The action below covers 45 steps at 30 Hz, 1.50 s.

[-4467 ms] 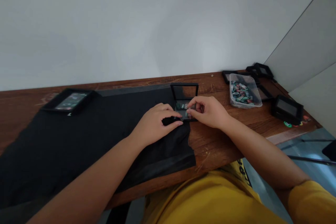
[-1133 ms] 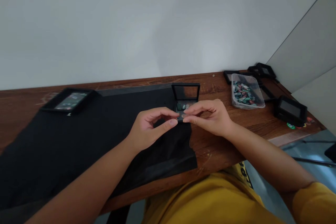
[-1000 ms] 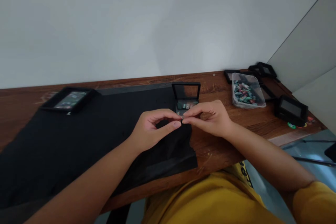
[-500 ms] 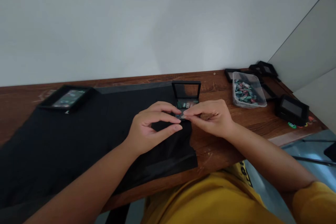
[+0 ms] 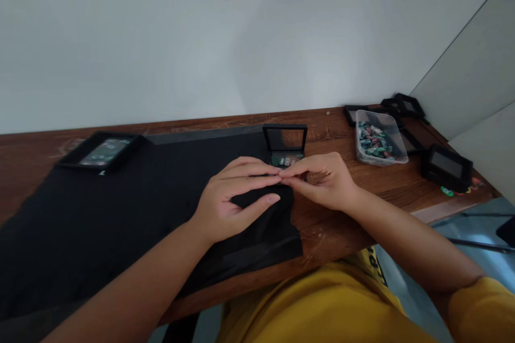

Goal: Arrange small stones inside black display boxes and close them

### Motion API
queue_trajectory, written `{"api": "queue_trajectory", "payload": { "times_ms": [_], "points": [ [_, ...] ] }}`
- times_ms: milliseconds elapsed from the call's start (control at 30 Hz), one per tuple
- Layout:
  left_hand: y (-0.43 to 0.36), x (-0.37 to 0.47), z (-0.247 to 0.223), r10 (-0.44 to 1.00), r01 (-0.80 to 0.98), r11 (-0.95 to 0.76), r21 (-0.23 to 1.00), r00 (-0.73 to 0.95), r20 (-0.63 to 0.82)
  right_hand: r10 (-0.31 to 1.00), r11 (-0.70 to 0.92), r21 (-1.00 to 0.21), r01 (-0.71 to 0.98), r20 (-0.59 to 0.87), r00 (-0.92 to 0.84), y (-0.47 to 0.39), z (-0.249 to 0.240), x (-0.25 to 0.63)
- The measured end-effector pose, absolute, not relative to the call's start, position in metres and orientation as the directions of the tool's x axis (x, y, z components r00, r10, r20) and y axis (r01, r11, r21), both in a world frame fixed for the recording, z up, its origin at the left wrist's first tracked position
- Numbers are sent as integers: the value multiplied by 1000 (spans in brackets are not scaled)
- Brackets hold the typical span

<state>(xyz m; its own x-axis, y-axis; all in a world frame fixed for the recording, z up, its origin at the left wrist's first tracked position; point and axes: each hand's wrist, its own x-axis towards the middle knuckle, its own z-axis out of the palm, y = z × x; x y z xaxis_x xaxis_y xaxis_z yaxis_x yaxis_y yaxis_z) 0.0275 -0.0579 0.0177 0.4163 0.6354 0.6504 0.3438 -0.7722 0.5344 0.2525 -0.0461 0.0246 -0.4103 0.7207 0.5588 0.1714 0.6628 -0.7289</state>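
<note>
Two bare hands meet at the front of a small black hinged case [image 5: 286, 151] with its lid raised.

At far left, a flat black display box [image 5: 123, 159] with pale and green pieces in its window rests partly on a black cloth [image 5: 140, 214]. The left hand [image 5: 237, 193] is loosely spread, thumb apart, fingertips at the case, which sits by the cloth's right edge with small coloured pieces [image 5: 281, 161] inside. The right hand [image 5: 317, 179] pinches thumb and forefinger; whether anything lies between cannot be told. Farther right stand a clear plastic tub [image 5: 395, 134] of green and reddish pieces and a black box [image 5: 447, 166].
</note>
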Motion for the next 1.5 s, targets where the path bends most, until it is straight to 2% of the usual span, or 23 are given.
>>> {"api": "queue_trajectory", "payload": {
  "times_ms": [267, 500, 1100, 1333, 1500],
  "points": [
    [-63, 28, 16, 632, 292, -773, 563, 422, 649, 789, 574, -810, 121, 507, -346, -47, 28, 252],
    [-67, 25, 15, 648, 340, -759, 556, 483, 589, 860, 459, -881, 120, 406, -308, -44, 27, 252],
    [-68, 22, 10, 619, 359, -785, 505, 483, 620, 854, 420, -904, 84, 362, -374, -42, 26, 253],
    [-63, 20, 9, 647, 401, -760, 512, 386, 658, 878, 334, -940, 71, 282, -387, -41, 25, 254],
    [-63, 21, 11, 627, 420, -776, 471, 426, 653, 883, 289, -956, 53, 245, -401, -41, 23, 254]
  ]
}}
